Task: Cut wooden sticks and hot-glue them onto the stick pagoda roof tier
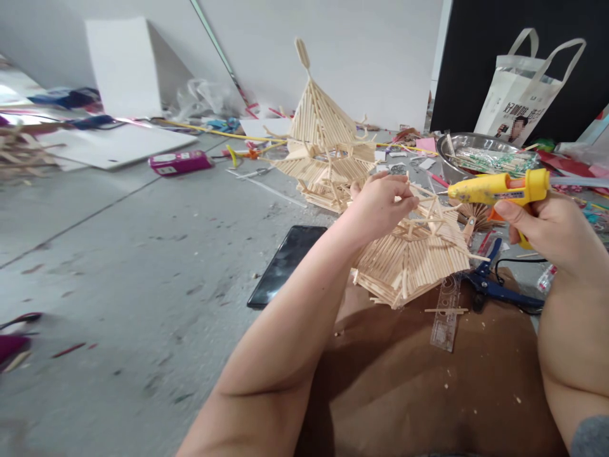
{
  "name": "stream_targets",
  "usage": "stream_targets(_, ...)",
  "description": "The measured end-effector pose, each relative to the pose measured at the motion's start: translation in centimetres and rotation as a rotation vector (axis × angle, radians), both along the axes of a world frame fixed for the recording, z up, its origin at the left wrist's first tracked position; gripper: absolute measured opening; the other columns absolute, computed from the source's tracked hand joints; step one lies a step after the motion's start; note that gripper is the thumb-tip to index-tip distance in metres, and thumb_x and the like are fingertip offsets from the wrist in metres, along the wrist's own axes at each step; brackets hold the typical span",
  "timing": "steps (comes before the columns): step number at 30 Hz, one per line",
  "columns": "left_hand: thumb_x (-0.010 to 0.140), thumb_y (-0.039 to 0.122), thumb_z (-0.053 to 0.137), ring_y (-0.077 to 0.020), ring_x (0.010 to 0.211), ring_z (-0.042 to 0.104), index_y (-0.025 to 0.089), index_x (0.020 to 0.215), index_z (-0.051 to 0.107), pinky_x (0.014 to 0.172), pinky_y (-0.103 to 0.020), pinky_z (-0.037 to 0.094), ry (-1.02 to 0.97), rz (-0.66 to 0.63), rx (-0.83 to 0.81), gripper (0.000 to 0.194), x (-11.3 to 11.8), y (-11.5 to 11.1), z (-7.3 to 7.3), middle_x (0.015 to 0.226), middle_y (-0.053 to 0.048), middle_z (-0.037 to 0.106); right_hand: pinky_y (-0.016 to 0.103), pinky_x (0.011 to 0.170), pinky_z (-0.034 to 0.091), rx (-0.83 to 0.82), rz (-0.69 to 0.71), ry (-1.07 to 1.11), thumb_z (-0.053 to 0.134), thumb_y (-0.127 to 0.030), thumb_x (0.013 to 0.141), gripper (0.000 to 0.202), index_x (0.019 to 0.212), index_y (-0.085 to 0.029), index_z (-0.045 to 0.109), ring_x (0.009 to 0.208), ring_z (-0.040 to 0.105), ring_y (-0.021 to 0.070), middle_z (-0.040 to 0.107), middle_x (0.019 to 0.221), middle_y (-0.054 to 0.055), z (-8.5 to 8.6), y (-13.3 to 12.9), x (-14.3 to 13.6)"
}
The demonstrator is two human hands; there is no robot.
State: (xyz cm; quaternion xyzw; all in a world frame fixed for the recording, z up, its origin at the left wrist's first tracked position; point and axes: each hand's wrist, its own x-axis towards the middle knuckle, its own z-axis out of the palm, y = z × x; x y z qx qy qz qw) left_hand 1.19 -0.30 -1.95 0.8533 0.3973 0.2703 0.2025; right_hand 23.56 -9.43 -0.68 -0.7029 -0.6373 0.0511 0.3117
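My right hand [556, 222] grips a yellow hot glue gun [499, 188], its nozzle pointing left at the upper part of a wooden-stick roof model [412, 263]. Over that model's back left side, my left hand [383, 202] is closed in a pinch. What its fingertips hold is too small to make out; thin sticks stand close by them. Just behind my left hand rises a taller pagoda-like model [326, 124] of the same pale sticks, with a pointed roof. The nearer model has sloping panels of sticks laid side by side.
A black phone [285, 263] lies left of my forearm. Blue cutters [495, 285] and a clear ruler [446, 317] are by the near model, around a brown board [428, 387]. Behind stand a metal bowl [445, 158] and a white bag [518, 95]. A purple box [181, 163] lies left.
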Motion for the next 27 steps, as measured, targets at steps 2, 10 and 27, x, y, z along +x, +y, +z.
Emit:
stream_targets(2, 0.079, 0.025, 0.046, -0.022, 0.118, 0.047, 0.019, 0.07, 0.065, 0.1, -0.042, 0.032, 0.001, 0.0, 0.007, 0.022, 0.02, 0.05, -0.07, 0.096, -0.006, 0.066, 0.029, 0.053, 0.036, 0.001, 0.001, 0.009, 0.047, -0.067, 0.07, 0.048, 0.061, -0.021, 0.054, 0.049, 0.046, 0.0127, 0.05, 0.047, -0.002, -0.01, -0.01, 0.01)
stream_targets(10, 0.078, 0.026, 0.048, -0.0224, 0.111, 0.051, 0.018, 0.066, 0.064, 0.1, -0.043, 0.033, -0.03, 0.008, 0.031, 0.021, 0.09, 0.39, -0.61, 0.092, -0.005, 0.067, 0.029, 0.054, 0.037, 0.004, -0.006, -0.002, 0.047, -0.067, 0.07, 0.048, 0.066, -0.021, 0.058, 0.052, 0.049, 0.0137, 0.053, 0.052, -0.001, -0.14, 0.18, 0.09)
stream_targets(27, 0.078, 0.026, 0.05, -0.0234, 0.113, 0.05, 0.02, 0.067, 0.066, 0.1, -0.045, 0.032, -0.036, 0.033, 0.029, 0.02, 0.05, 0.48, -0.77, 0.098, -0.004, 0.067, 0.03, 0.055, 0.037, 0.002, 0.012, 0.002, 0.047, -0.067, 0.07, 0.047, 0.064, -0.022, 0.057, 0.054, 0.05, 0.0142, 0.055, 0.053, -0.001, -0.25, 0.26, -0.1)
